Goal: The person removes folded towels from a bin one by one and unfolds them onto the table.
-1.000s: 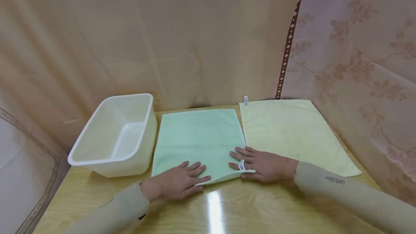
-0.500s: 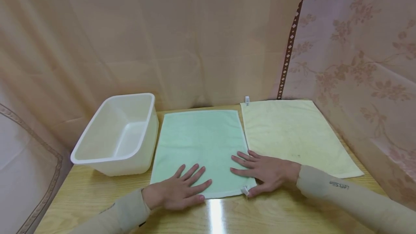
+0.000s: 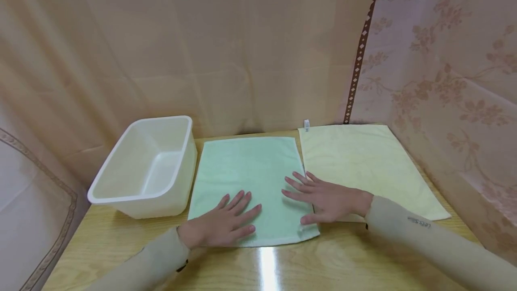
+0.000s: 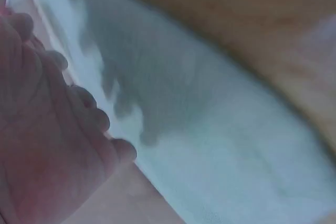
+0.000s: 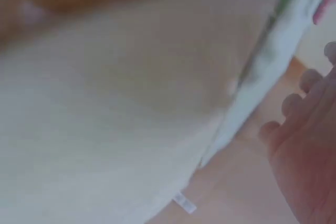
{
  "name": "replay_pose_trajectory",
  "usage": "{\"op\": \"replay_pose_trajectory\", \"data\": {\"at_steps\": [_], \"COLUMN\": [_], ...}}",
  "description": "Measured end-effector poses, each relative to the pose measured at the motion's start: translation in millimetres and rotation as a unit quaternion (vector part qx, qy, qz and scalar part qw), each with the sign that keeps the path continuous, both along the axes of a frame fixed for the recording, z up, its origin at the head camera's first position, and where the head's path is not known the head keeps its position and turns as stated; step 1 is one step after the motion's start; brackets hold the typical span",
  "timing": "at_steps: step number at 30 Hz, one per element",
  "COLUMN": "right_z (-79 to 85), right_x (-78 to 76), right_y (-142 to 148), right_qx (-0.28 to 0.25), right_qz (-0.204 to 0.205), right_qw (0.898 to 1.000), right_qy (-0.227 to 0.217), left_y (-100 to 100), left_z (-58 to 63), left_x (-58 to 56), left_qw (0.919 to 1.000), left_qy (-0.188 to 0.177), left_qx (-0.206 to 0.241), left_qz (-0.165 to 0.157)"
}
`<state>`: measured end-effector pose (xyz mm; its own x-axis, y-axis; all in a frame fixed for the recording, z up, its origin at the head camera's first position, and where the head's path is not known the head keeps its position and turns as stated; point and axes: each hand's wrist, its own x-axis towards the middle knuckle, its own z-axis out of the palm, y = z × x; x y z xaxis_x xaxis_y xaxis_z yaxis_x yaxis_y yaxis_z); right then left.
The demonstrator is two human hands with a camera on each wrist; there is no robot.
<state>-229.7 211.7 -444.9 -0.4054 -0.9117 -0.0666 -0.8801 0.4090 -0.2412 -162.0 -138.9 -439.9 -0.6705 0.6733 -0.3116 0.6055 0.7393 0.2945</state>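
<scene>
A mint-green towel [image 3: 246,169] lies spread flat on the wooden table, its near edge slightly curved. Over its near left part is my left hand [image 3: 224,221], fingers spread and straight. In the left wrist view that hand [image 4: 52,119] is raised off the cloth and its shadow falls on the towel [image 4: 210,129]. My right hand [image 3: 327,199] spans the towel's right edge with fingers apart, the thumb near the front right corner. The right wrist view has this hand [image 5: 310,145] above the cloths, holding nothing. A pale yellow towel [image 3: 355,160] lies flat to the right, partly beneath the right hand.
A white plastic basin [image 3: 161,201] stands at the left, close beside the green towel. Behind the table [image 3: 323,259] hangs a beige curtain [image 3: 242,57], and a floral cloth [image 3: 452,80] borders the right side. A small white tag [image 3: 306,125] sticks up from the yellow towel's far left corner.
The green towel's near edge, earlier folded up under the hands, now lies flat toward me. Both hands came nearer with it, then lifted off and shifted slightly away from me.
</scene>
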Motion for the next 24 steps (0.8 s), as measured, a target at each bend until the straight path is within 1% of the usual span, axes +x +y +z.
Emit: {"op": "replay_pose_trajectory", "data": {"at_steps": [3,5,7,9,12,15,19,22,24], "right_z": [7.6,8.7,6.4,3.4,-2.6,-6.4,-8.5,-9.1,-8.5], "right_x": [-17.1,-29.2,-40.8,-49.8,-59.4,-68.5,-81.6,-90.3,-94.4], "right_y": [-7.9,-14.0,-20.6,-27.7,-37.7,-46.7,-52.3,-53.3,-53.7], "right_qx": [-0.013,-0.013,-0.004,0.009,0.044,0.082,0.121,0.135,0.140], "right_qz": [-0.049,-0.089,-0.127,-0.160,-0.199,-0.232,-0.267,-0.282,-0.286], "right_qw": [0.999,0.996,0.991,0.986,0.977,0.967,0.954,0.947,0.945], "right_qy": [-0.017,-0.028,-0.037,-0.050,-0.063,-0.067,-0.068,-0.074,-0.079], "left_y": [1.0,1.6,2.7,4.2,6.0,7.0,8.1,8.2,7.9], "left_z": [-2.7,-4.3,-5.7,-7.5,-14.7,-21.3,-18.4,-18.0,-23.4], "left_x": [-18.2,-32.7,-48.2,-63.2,-81.8,-93.9,-101.7,-111.2,-120.4], "left_qw": [0.9982,0.9947,0.9893,0.9824,0.9720,0.9667,0.9684,0.9692,0.9673], "left_qy": [0.028,0.033,0.026,0.010,-0.019,-0.030,-0.016,-0.016,-0.023], "left_qx": [0.005,0.004,0.006,0.005,0.001,-0.024,-0.059,-0.065,-0.070], "left_qz": [0.053,0.097,0.144,0.187,0.234,0.253,0.242,0.237,0.243]}}
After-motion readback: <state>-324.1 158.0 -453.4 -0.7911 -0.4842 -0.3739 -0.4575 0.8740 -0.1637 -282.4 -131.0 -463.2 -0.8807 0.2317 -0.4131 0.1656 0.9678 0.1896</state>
